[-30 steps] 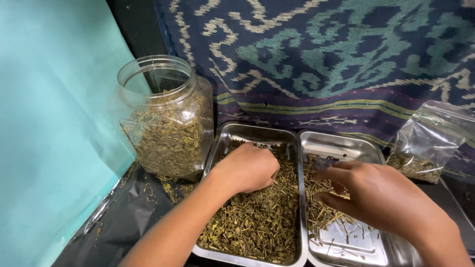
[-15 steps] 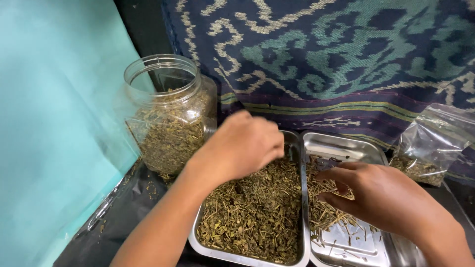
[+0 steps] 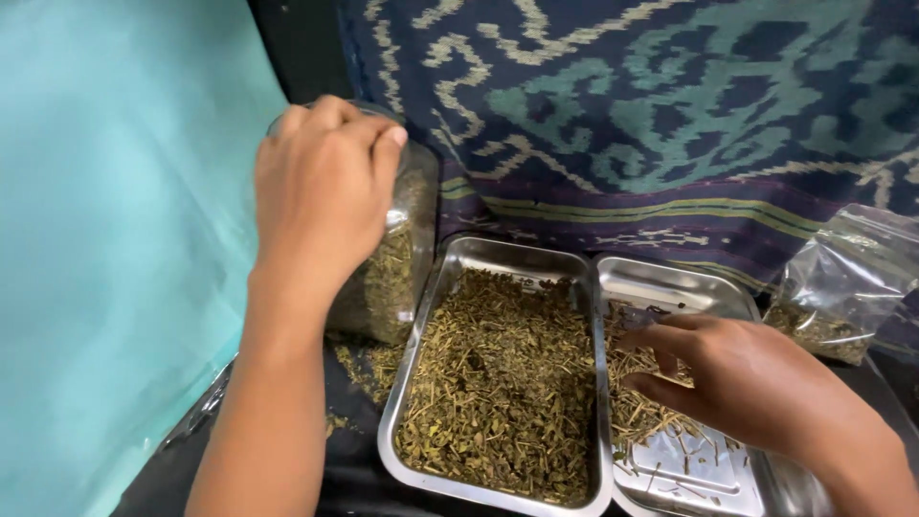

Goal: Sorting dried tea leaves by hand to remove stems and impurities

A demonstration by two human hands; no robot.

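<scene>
My left hand [image 3: 321,191] hovers over the mouth of a clear plastic jar [image 3: 397,268] partly filled with dried leaves. Its fingers are bunched and point down, and the pinch inside them is mostly hidden. To the right of the jar, a steel tray [image 3: 421,330] holds a thick layer of dried green leaves and stems [image 3: 503,383]. Beside it, a second steel tray [image 3: 670,282] holds a thin scatter of pale stems [image 3: 637,402]. My right hand [image 3: 756,393] rests low over those stems with its fingers apart and holds nothing.
A patterned blue and green woven cloth [image 3: 670,105] hangs behind the trays. At the right lies a clear plastic bag [image 3: 842,282] with some dried leaves. A teal sheet [image 3: 105,249] covers the left side. Loose crumbs [image 3: 369,364] lie on the black surface by the jar.
My left hand has lifted out of the leaf tray and swung up and left to the jar mouth. My right hand has stayed over the stem tray.
</scene>
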